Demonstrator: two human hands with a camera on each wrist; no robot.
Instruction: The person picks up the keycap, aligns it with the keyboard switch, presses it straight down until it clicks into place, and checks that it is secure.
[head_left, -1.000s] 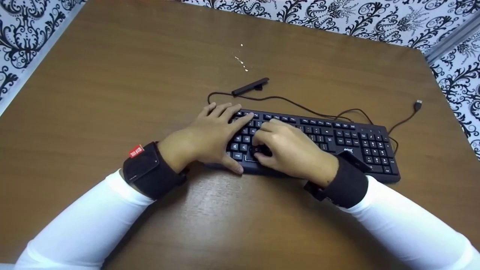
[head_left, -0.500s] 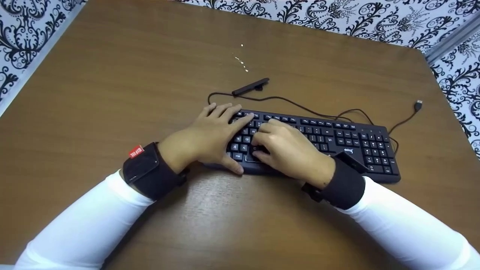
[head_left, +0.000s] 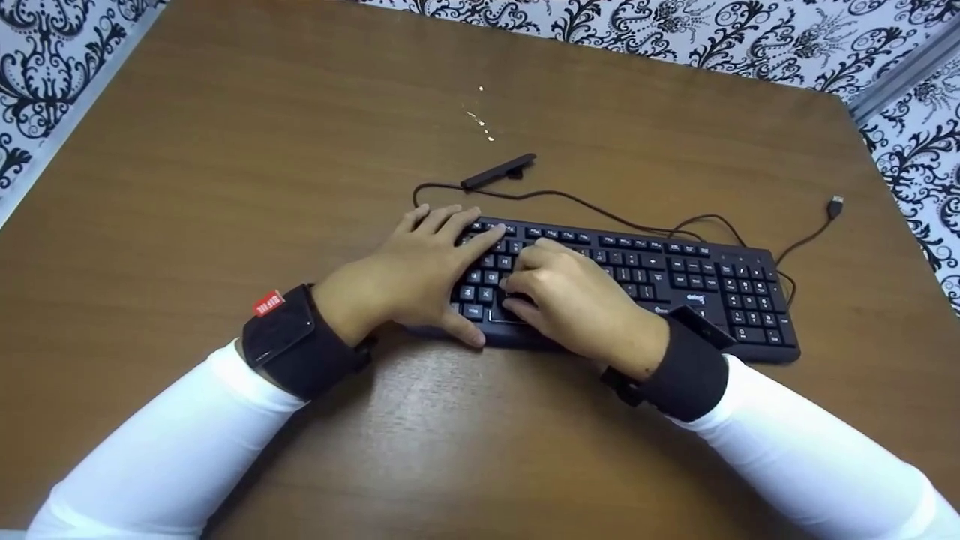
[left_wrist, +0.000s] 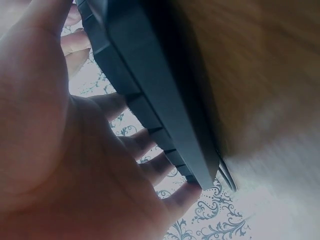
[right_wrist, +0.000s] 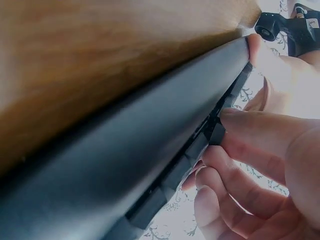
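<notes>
A black keyboard lies on the wooden table. My left hand rests across its left end with fingers spread over the keys; the thumb is at the front edge. In the left wrist view the fingers reach over the keyboard's side. My right hand is above the lower left-middle keys, fingers curled. The right wrist view shows its thumb and index finger pinching a black keycap that stands a little higher than the row. From the head view the hand hides this keycap.
A slim black bar with a small tab lies behind the keyboard. The cable runs along the back to a USB plug at the right. Small whitish specks show farther back on the table. Patterned wallpaper borders it.
My right hand has shifted slightly left, and the gap between its thumb and index finger has narrowed. The left hand holds its place on the keyboard.
</notes>
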